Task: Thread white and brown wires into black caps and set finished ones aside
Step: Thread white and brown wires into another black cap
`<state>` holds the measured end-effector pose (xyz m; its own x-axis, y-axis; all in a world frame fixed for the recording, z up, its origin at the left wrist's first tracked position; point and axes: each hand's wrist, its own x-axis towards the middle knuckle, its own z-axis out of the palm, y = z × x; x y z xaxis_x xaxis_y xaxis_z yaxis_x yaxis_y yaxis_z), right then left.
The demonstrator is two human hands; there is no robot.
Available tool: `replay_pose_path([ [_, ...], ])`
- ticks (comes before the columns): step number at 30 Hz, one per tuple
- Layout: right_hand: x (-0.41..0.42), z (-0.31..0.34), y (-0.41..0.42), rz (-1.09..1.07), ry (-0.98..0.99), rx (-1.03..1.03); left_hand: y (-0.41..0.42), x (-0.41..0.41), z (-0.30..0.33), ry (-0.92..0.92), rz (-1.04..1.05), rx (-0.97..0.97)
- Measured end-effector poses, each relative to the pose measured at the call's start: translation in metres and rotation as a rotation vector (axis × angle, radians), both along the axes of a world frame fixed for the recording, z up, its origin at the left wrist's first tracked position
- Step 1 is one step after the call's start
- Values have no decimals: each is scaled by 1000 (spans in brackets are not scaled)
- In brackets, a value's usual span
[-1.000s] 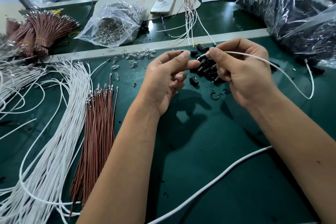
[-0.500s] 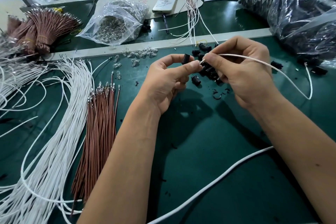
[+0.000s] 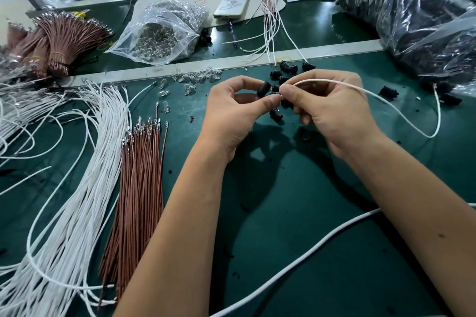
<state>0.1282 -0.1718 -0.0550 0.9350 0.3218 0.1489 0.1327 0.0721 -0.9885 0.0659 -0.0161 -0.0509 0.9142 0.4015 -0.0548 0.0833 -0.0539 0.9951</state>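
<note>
**Cap and white wire held tip to tip above the green mat**

Head view: the left hand [image 3: 231, 110] pinches a black cap [image 3: 264, 88] between thumb and forefinger, its other fingers curled beneath. The right hand [image 3: 332, 108] pinches the end of a white wire [image 3: 401, 110] between thumb and forefinger, right beside the cap — the wire's tip lies at the cap, but whether it is inside cannot be told. From the right hand the wire runs out to the right, loops down and rises again to its far end near the black bags. Both hands hover just above a scatter of loose black caps [image 3: 286, 72] on the green mat [image 3: 296, 213].

To the left lie a broad sheaf of white wires [image 3: 77, 188] and, beside it, a straight bundle of brown wires [image 3: 139, 188] with metal terminals at their upper ends. Small clear bulbs [image 3: 195, 77] are strewn near a grey strip [image 3: 231, 62] that crosses the table. Beyond the strip — a clear bag of bulbs [image 3: 159, 33], tied tufts of brown wire [image 3: 59, 41], a white phone [image 3: 231, 5], and a small cluster of finished capped wires [image 3: 273, 13]. Large bags of black parts [image 3: 412, 8] fill the upper right. A thick white cable [image 3: 296, 262] crosses the mat under the right forearm.
</note>
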Motion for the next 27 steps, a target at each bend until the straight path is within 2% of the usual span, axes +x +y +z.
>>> replay_pose_path([
  [6, 9, 9, -9, -55, 130, 205, 5, -2, 3, 38, -71, -83],
  [13, 7, 7, -9, -48, 73, 142, 2, -5, 2, -72, -128, -49],
  [19, 5, 7, -8, -26, 68, 137, 0, -4, 6, -202, 4, -8],
  [27, 6, 8, -8, -66, 91, 165, -1, -3, 6, -225, 66, -68],
])
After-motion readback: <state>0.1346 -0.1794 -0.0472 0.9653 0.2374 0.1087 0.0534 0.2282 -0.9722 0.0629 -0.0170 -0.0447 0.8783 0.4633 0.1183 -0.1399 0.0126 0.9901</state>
